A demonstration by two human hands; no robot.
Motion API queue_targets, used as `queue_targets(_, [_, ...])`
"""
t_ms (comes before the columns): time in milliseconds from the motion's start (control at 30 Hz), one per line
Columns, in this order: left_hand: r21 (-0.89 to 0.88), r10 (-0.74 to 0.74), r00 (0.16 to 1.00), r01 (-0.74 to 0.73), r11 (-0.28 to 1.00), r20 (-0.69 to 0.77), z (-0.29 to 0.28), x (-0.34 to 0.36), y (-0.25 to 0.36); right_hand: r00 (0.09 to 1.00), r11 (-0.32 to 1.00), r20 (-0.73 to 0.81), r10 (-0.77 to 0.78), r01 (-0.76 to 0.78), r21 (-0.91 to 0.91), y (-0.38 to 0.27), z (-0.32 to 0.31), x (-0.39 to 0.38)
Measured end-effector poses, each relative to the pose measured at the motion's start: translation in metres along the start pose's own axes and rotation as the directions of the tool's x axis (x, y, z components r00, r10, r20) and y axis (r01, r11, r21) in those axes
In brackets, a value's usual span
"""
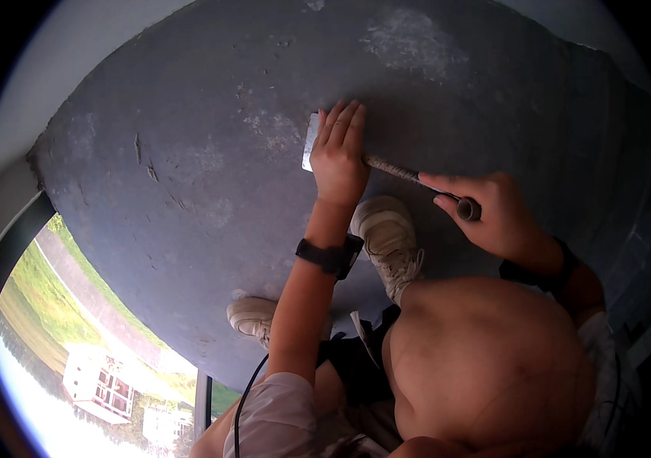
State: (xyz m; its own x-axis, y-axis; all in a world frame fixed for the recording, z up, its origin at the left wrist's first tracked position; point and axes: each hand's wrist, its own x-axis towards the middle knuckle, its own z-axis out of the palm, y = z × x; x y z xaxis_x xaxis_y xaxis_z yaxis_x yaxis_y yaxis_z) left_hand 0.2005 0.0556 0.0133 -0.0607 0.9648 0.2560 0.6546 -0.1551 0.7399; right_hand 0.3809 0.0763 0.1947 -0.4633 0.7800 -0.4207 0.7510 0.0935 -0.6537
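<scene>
A floor scraper lies low over the grey floor, its flat pale metal blade [309, 143] showing just left of my left hand [340, 168]. This hand is closed over the blade end, fingers together and pointing away from me, the thumb hidden. From under it a rough, worn metal handle [391, 168] runs right and toward me into my right hand [499, 212]. There the forefinger stretches along the handle, while the other fingers curl around it. A hollow round end [468, 208] sticks out beside the right thumb. My palm hides the joint between blade and handle.
Grey concrete floor [188, 175] spreads around me, with whitish patches [415, 44] and small bits of debris [152, 173]. My beige shoes [386, 233] stand close behind the scraper. White walls edge the floor. A window [85, 305] at lower left shows grass and buildings.
</scene>
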Motion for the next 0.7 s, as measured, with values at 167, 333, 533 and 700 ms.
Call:
queue_targets(167, [0.01, -0.01, 1.0, 0.01, 1.0, -0.003, 0.002, 0.001, 0.0, 1.0, 1.0, 0.005, 0.005, -0.005, -0.019, 0.001, -0.002, 0.002])
queue_targets(333, [-0.001, -0.019, 1.0, 0.019, 1.0, -0.017, 0.002, 0.001, 0.001, 1.0, 0.999, 0.014, 0.009, -0.009, -0.045, 0.003, -0.004, 0.003])
queue_targets(533, [-0.002, -0.026, 0.999, 0.026, 1.0, -0.038, 0.004, 0.002, 0.001, 0.991, 0.994, 0.106, 0.082, -0.074, -0.075, -0.005, -0.013, 0.008])
queue_targets(700, [0.006, -0.03, 0.998, 0.03, 1.0, -0.057, 0.007, 0.003, 0.002, 1.0, 0.999, 0.004, -0.005, 0.005, -0.047, 0.001, -0.01, 0.011])
